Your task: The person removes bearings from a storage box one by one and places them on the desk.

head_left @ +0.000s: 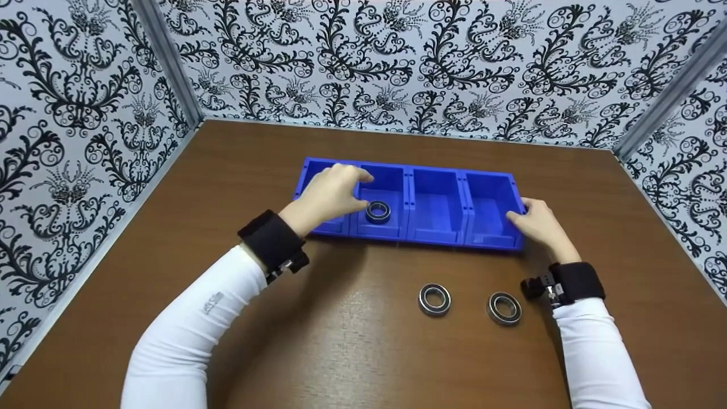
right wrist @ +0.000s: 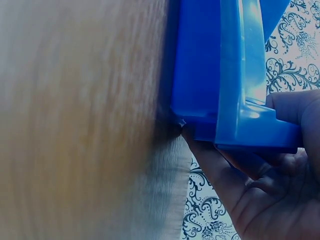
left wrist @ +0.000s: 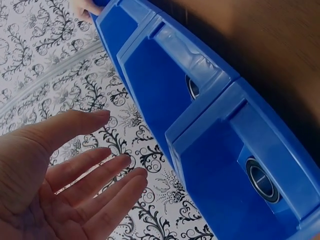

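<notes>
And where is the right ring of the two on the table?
In the head view, the right ring lies on the table in front of the blue box, between the other loose ring and the right wrist's black strap.

Blue four-compartment bin (head_left: 409, 210); ring bearing (left wrist: 251, 174) in leftmost compartment (head_left: 335, 227), bearing (head_left: 377, 220) in next, two bearings (head_left: 435, 312) (head_left: 505, 321) flat in front.

Patterned panels (head_left: 397, 65) bordering a brown table (head_left: 352, 363) suggest a work booth.
</notes>
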Demonstrator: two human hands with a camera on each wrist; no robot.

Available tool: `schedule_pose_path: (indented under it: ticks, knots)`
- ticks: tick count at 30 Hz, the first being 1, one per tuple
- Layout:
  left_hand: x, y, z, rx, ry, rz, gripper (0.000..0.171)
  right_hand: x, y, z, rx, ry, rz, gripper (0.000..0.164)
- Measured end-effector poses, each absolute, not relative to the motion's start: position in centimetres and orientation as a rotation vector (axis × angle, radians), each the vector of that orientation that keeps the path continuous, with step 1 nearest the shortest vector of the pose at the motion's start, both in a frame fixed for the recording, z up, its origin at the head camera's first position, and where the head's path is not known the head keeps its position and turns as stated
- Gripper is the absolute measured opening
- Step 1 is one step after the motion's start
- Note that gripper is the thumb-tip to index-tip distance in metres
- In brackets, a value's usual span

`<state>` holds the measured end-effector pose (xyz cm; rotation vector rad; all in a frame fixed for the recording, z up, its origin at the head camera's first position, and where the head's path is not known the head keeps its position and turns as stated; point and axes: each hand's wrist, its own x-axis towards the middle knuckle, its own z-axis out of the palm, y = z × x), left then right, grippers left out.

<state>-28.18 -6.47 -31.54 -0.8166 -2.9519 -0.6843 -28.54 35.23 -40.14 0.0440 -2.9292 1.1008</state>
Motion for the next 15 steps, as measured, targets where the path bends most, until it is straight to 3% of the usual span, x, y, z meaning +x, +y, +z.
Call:
schedule_pose_path:
  ticks: [15]
  knots:
    - [-29.2,-4.7,-32.5,-0.907,-2.98,-0.618,0.051,-28.5,35.1,-40.1,0.051,-2.922,1.096,0.045]
